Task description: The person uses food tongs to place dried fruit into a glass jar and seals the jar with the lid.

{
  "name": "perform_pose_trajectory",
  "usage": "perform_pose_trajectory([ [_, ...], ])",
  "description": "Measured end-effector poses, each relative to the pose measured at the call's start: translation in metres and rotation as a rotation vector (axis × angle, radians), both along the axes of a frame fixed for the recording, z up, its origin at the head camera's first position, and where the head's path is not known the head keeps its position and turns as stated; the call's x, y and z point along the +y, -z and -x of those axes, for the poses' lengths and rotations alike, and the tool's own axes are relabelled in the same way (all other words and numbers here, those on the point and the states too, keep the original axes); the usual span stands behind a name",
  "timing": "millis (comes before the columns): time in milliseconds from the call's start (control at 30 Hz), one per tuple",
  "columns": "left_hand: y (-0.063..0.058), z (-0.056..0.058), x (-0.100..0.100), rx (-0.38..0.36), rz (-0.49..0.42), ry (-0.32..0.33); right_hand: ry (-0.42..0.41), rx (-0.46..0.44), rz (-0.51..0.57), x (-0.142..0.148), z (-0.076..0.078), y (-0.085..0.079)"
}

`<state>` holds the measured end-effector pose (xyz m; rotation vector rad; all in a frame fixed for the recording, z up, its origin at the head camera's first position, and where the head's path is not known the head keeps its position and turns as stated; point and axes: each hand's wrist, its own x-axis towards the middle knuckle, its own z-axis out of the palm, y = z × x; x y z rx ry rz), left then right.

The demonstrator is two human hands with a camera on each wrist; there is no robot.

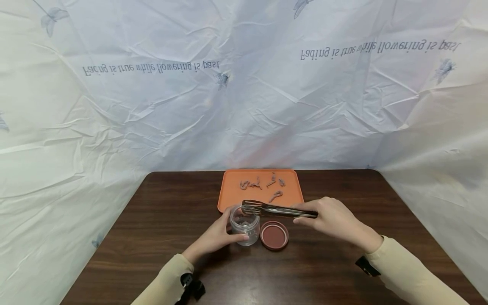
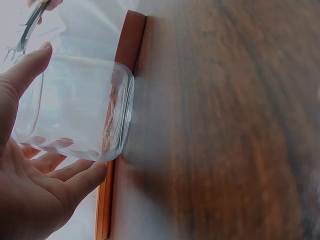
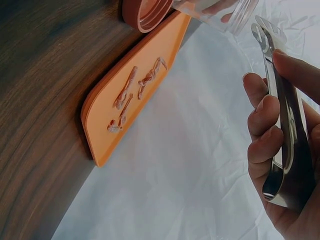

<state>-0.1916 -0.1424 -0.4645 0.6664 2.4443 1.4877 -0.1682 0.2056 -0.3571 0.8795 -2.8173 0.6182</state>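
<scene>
A clear jar (image 1: 248,229) without its lid stands on the table, and my left hand (image 1: 216,235) grips it round the side, thumb toward the front. Small bits show at the bottom of the jar. In my right hand (image 1: 334,220) I hold metal tongs (image 1: 281,211) whose pronged tips lie over the jar's mouth. The right wrist view shows my fingers wrapped round the tongs (image 3: 287,125), with nothing visible between the tips. Just right of the jar lies a reddish-brown screw lid (image 1: 274,236), inner side up.
Behind the jar is an orange tray (image 1: 230,195) with several thin, twisted brownish strips (image 3: 126,87) on it. The dark wooden table (image 1: 171,203) ends at a pale printed cloth (image 1: 244,106) hanging round the back and sides.
</scene>
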Motion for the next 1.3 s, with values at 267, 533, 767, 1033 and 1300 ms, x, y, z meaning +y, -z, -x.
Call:
perform_pose_trajectory([
  [267,0.000,0.000,0.000,-0.021,0.002,-0.002,0.027,0.036,0.040,0.003,0.008,-0.006],
  [533,0.000,-0.001,-0.001,-0.018,-0.016,0.009,0.102,0.077,0.112,0.014,0.018,-0.020],
  [767,0.001,0.000,-0.001,-0.018,-0.024,0.003,0.161,0.127,0.188,0.020,0.028,-0.025],
  [1033,0.003,-0.001,-0.001,-0.017,-0.022,-0.005,0.220,0.167,0.251,0.020,0.037,-0.019],
  [1300,0.000,-0.002,0.000,-0.017,-0.042,0.004,0.273,0.234,0.278,0.024,0.053,-0.002],
])
